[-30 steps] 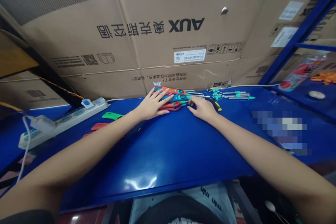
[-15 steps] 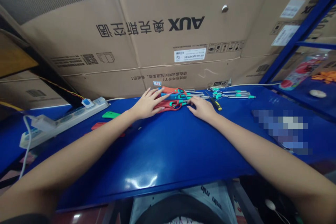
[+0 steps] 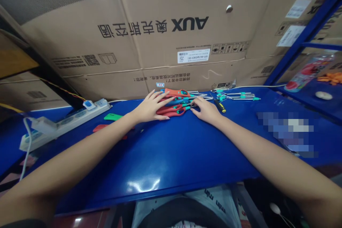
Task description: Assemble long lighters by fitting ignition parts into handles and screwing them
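Head view: left hand (image 3: 147,108) lies, fingers spread, over coloured lighters (image 3: 174,111) on blue surface (image 3: 171,149); right hand (image 3: 207,110), fingers curled, at same lighters, beside screwdriver (image 3: 220,107); cannot tell whether gripping.

A hand could come in from the near edge over the bare front stretch of the glossy blue table (image 3: 171,156); two bare forearms (image 3: 91,153) slant along its sides. Farther in, the pile of red, blue and orange plastic handles (image 3: 177,112) stands in the way, backed by the tall brown cardboard panel (image 3: 149,51). Leftward, the long white power strip (image 3: 77,117) bars passage; rightward, the black-and-yellow screwdriver (image 3: 220,107) crowds the right hand (image 3: 206,109).
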### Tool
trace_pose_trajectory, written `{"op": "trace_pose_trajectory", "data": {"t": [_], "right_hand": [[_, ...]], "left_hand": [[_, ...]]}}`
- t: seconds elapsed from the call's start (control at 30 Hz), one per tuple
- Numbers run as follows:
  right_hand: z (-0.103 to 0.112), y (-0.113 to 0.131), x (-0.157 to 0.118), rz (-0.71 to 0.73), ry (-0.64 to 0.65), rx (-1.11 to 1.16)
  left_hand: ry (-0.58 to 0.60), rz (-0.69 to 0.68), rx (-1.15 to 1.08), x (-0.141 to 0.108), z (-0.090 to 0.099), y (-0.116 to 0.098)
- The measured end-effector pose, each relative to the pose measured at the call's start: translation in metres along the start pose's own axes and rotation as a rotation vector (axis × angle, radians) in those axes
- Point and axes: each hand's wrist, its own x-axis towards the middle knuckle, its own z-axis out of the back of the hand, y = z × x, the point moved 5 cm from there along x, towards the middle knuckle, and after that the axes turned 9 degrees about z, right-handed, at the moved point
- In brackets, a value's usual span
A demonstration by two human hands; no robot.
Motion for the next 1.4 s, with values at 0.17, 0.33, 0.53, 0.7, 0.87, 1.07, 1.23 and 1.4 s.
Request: {"op": "trace_pose_trajectory", "data": {"t": [0.17,0.33,0.53,0.7,0.87,1.07,1.23,1.4], "right_hand": [[-0.001,0.0,0.0,0.007,0.003,0.009],[0.001,0.0,0.001,0.015,0.0,0.009],[0.002,0.001,-0.001,0.037,0.002,0.008],[0.004,0.005,-0.001,0.04,0.005,0.001],[0.006,0.012,-0.002,0.057,0.01,-0.007],[0.008,0.015,-0.004,0.087,0.013,-0.005],[0.011,0.019,-0.005,0.123,0.02,0.0],[0.014,0.024,-0.006,0.162,0.012,0.013]], "left_hand": [[-0.014,0.01,-0.003,0.002,0.001,-0.003],[-0.025,-0.004,0.033,0.001,0.001,-0.001],[0.003,0.024,0.009,-0.003,-0.002,0.005],[-0.013,0.004,0.006,-0.005,0.0,0.0],[-0.002,-0.009,0.001,-0.007,0.001,0.001],[0.024,-0.038,0.005,-0.01,0.005,-0.004],[0.032,-0.046,0.025,-0.01,0.006,-0.01],[0.032,-0.064,0.033,-0.011,0.013,-0.015]]}}
